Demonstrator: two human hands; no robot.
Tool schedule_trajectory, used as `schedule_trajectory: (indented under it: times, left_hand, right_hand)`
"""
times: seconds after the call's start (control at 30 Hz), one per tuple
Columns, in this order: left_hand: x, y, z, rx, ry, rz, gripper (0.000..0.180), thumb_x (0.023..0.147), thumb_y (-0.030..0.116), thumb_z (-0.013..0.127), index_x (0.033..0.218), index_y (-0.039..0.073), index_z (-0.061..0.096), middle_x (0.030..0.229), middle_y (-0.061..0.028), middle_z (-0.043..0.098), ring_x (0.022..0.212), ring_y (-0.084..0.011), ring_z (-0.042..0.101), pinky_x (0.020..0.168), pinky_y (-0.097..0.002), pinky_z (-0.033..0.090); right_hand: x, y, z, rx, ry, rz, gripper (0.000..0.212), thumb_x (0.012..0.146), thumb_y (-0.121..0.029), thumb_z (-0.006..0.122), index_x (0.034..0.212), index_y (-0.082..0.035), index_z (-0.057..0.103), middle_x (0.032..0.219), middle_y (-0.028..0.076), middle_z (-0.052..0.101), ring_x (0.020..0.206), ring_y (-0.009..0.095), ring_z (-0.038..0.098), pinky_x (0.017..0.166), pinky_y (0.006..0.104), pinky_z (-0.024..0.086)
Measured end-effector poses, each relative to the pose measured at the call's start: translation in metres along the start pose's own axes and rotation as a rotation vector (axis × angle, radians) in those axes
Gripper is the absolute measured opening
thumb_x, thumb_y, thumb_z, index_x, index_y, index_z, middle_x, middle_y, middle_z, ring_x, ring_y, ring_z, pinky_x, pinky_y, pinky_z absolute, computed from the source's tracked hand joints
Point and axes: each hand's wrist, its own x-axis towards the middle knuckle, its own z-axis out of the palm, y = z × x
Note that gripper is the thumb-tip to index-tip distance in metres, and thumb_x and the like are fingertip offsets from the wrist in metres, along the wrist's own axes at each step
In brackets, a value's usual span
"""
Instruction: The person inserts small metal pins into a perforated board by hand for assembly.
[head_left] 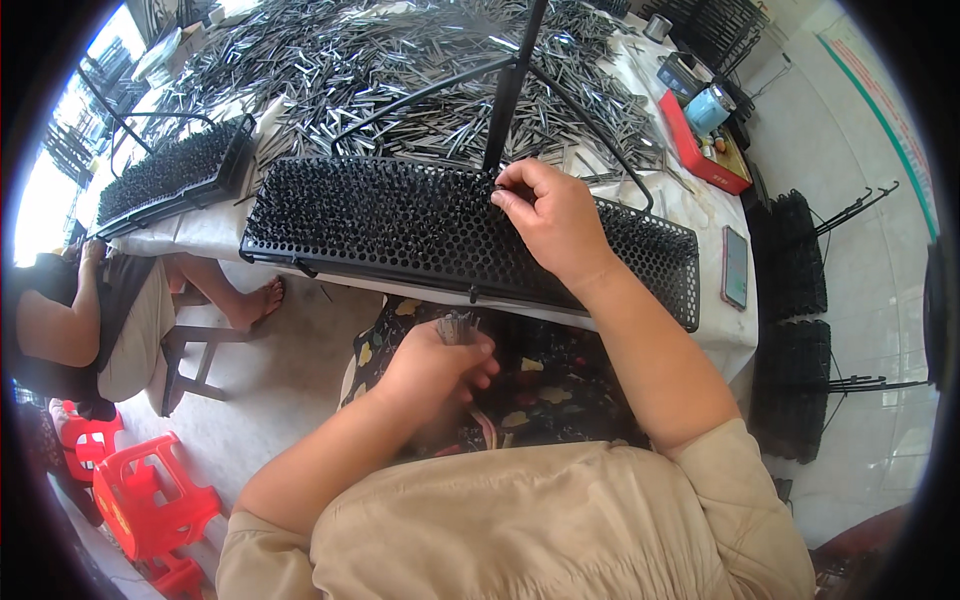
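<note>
We find the left hand (428, 368) closed around a bundle of thin strips (458, 328), nearer the body than the right hand (560, 222), whose fingertip pinch is closed over the perforated tray (470, 262), any piece within indiscernible; we judge straight, single-hole insertion soundest.

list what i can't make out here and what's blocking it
All in the head view:
- Lower part of the bundle of thin strips: hidden by the left grip.
- Whether the right grip pinches a strip: too small to tell at the fingertips.
- Part of the perforated tray: covered by the right hand and forearm.
- Co-worker's head: cut off by the dark left rim.
- Far end of the strip pile: cut off by the top edge.
</note>
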Motion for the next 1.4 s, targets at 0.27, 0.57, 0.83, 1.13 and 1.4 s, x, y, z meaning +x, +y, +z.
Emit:
schedule_trajectory:
  times: [0.27,0.57,0.83,1.13,1.4]
  left_hand:
    - [0.0,0.001,0.001,0.01,0.007,-0.005,0.011,0.091,0.007,0.063,0.1,0.0,0.064,0.082,-0.0102,0.068,0.067,-0.0171,0.064,0.051,-0.0269,0.047]
    - [-0.002,-0.002,0.002,-0.111,-0.034,0.026,0.018,0.093,0.004,0.061,0.109,-0.003,0.062,0.087,-0.0121,0.068,0.07,-0.0179,0.064,0.051,-0.0259,0.047]
    - [-0.002,-0.002,0.006,-0.216,-0.128,0.004,0.027,0.096,0.002,0.055,0.123,-0.002,0.057,0.101,-0.0136,0.067,0.083,-0.0215,0.064,0.067,-0.0353,0.056]
    - [-0.004,0.002,0.009,-0.229,-0.14,-0.003,0.026,0.098,0.004,0.052,0.122,-0.004,0.055,0.105,-0.0171,0.067,0.087,-0.0251,0.066,0.072,-0.039,0.058]
    - [-0.006,-0.001,0.002,-0.317,-0.287,0.118,0.023,0.099,0.005,0.052,0.119,-0.004,0.057,0.104,-0.0169,0.068,0.087,-0.0239,0.067,0.071,-0.0376,0.059]
  right_hand:
    - [-0.004,-0.003,-0.003,-0.017,0.027,0.014,0.016,0.085,-0.008,0.074,0.098,0.0,0.067,0.084,0.01,0.071,0.077,0.015,0.068,0.071,0.0271,0.053]
    - [-0.018,0.001,-0.022,-0.091,0.281,-0.197,0.014,0.081,-0.006,0.073,0.091,-0.006,0.064,0.084,0.013,0.067,0.077,0.032,0.066,0.069,0.0374,0.052]
    - [-0.028,0.018,-0.019,-0.136,0.307,-0.231,0.014,0.08,-0.007,0.074,0.09,-0.006,0.065,0.082,0.011,0.067,0.076,0.032,0.064,0.067,0.0398,0.052]
    - [-0.027,0.023,-0.018,-0.257,0.228,-0.339,0.011,0.074,-0.004,0.074,0.082,-0.006,0.066,0.085,0.009,0.067,0.086,0.031,0.061,0.079,0.0401,0.049]
    - [-0.069,-0.038,-0.02,0.548,-0.339,0.425,0.016,0.082,-0.003,0.074,0.097,-0.002,0.071,0.098,0.005,0.069,0.082,0.015,0.065,0.07,0.0262,0.052]
